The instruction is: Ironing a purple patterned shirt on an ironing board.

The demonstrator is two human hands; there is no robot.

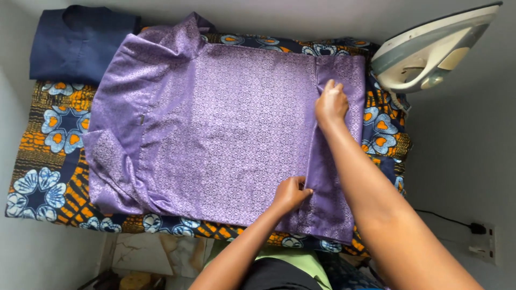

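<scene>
A shiny purple patterned garment (226, 123) lies spread flat on a table covered with a blue and orange print cloth (59, 134). My left hand (290, 193) pinches the folded edge of the garment near its lower hem, by the table's front. My right hand (330, 102) grips the same fold farther up, near the garment's right side. The strip of fabric to the right of the fold lies doubled over.
A white and grey iron (430, 51) stands on its heel at the table's far right corner. A dark blue folded garment (80, 43) lies at the far left. A wall socket with a black cord (478, 233) sits at lower right.
</scene>
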